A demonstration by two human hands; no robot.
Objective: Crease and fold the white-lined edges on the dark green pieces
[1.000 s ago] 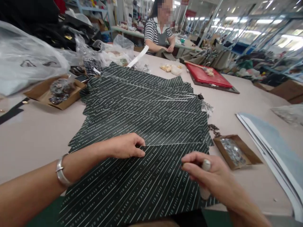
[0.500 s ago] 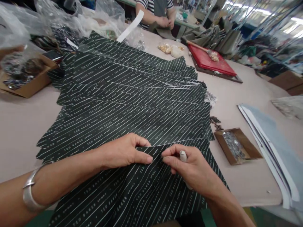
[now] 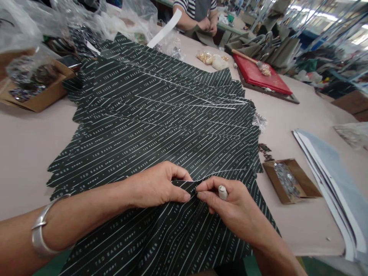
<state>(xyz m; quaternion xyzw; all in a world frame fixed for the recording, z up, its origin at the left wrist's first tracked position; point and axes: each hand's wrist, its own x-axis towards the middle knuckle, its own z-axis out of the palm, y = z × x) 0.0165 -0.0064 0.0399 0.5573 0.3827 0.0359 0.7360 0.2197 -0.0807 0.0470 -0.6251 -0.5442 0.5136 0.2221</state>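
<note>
1. Now the left hand (image 3: 163, 184) and right hand (image 3: 227, 197) both pinch the striped cloth (image 3: 181, 220), spread over the table (image 3: 293, 234).
2. Best to draw its edge taut between them, easing creases downward, no tugging.

One left hand (image 3: 168, 184), one right hand (image 3: 230, 199), one bangle (image 3: 41, 234) on the left wrist. Under and beyond them lie many sheets (image 3: 172, 149), too overlapped to count. Boxes number three: a left box (image 3: 61, 88) beyond the left hand, a near box (image 3: 307, 184) right of the right hand, a far box (image 3: 350, 105) farther right. Beyond both hands: one strip (image 3: 165, 30), one red slab (image 3: 258, 76), one brush (image 3: 244, 56), one other person (image 3: 199, 10).
</note>
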